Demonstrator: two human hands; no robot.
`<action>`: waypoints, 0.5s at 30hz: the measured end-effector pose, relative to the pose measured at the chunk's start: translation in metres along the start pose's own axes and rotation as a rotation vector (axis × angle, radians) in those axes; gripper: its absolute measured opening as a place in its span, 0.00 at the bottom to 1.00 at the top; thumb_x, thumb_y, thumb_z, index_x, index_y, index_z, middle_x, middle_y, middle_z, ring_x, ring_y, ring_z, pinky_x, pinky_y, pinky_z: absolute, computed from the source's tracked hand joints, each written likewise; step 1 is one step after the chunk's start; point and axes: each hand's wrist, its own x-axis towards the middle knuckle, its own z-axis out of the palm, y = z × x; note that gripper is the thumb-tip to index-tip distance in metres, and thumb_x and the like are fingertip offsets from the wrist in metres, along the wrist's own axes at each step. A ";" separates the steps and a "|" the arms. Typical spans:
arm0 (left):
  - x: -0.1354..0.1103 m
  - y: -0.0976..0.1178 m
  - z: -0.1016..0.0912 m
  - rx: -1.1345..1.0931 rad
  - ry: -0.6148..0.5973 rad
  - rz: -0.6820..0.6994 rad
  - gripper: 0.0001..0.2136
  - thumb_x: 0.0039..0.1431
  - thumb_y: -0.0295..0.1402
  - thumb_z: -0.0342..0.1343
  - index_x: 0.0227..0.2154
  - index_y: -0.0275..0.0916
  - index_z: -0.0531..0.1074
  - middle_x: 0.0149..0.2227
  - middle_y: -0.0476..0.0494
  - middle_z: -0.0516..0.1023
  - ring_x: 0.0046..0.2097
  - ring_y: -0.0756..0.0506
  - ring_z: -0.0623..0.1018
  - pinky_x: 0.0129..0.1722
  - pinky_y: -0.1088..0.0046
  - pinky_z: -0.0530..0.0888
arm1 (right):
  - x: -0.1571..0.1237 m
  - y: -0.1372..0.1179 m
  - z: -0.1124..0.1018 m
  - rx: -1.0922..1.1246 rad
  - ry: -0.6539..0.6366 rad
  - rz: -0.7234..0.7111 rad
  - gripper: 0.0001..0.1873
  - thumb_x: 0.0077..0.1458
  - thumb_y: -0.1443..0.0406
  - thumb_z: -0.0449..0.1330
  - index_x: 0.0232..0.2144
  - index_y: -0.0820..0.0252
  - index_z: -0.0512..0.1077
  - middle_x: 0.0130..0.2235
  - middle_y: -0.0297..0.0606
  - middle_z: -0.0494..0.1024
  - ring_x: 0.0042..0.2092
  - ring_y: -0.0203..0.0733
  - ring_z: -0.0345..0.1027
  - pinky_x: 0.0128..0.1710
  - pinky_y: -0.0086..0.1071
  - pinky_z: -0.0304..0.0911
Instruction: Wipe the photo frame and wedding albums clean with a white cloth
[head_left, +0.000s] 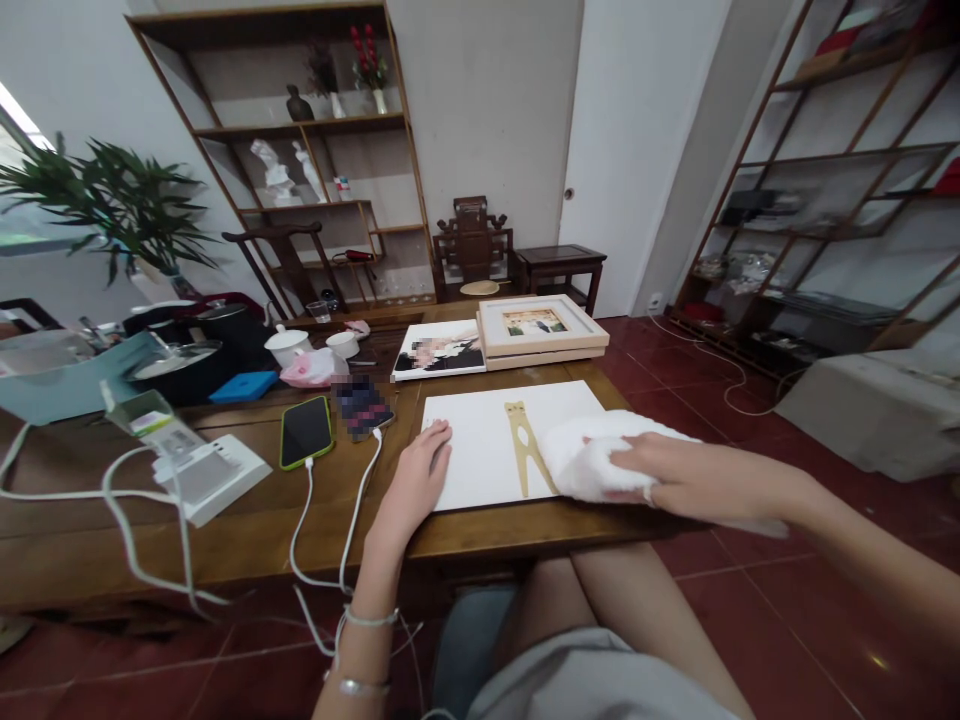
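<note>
A white flat panel (472, 450) lies on the wooden table in front of me, with a gold A-shaped piece (520, 450) on its face. My left hand (422, 478) rests on the panel's left edge, fingers stretched out and holding nothing. Over the panel's right side, my right hand (645, 465) grips a bunched white towel (592, 450). The towel covers that end of the panel and touches the gold piece's right leg. Part of the cloth hangs past the table's right edge.
Behind the panel lie a photo print (442, 348) and stacked picture frames (544, 330). Two phones with white charging cables, a green-edged one (306, 432) and a blurred one (362, 405), lie left. Beyond are an open white box (214, 480), a blue tray (244, 387) and a pan (176, 365).
</note>
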 end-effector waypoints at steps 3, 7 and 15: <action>0.000 -0.001 0.000 -0.007 0.001 0.006 0.17 0.59 0.30 0.44 0.45 0.29 0.71 0.53 0.32 0.70 0.57 0.42 0.68 0.58 0.61 0.61 | 0.035 0.022 -0.005 -0.011 0.060 -0.006 0.09 0.53 0.65 0.48 0.32 0.59 0.67 0.34 0.40 0.73 0.38 0.46 0.67 0.38 0.33 0.60; 0.000 -0.003 0.001 -0.009 0.012 0.003 0.17 0.59 0.30 0.44 0.45 0.29 0.71 0.53 0.32 0.70 0.56 0.42 0.68 0.58 0.61 0.62 | 0.081 0.046 -0.008 -0.036 0.146 0.023 0.11 0.56 0.62 0.46 0.33 0.59 0.67 0.38 0.41 0.74 0.40 0.46 0.66 0.39 0.33 0.58; 0.000 -0.005 0.002 -0.022 0.027 -0.001 0.16 0.59 0.30 0.45 0.45 0.29 0.71 0.53 0.32 0.71 0.56 0.41 0.69 0.58 0.59 0.62 | 0.082 0.040 0.001 -0.102 0.188 0.058 0.10 0.54 0.67 0.46 0.33 0.62 0.66 0.35 0.46 0.73 0.38 0.48 0.65 0.38 0.35 0.57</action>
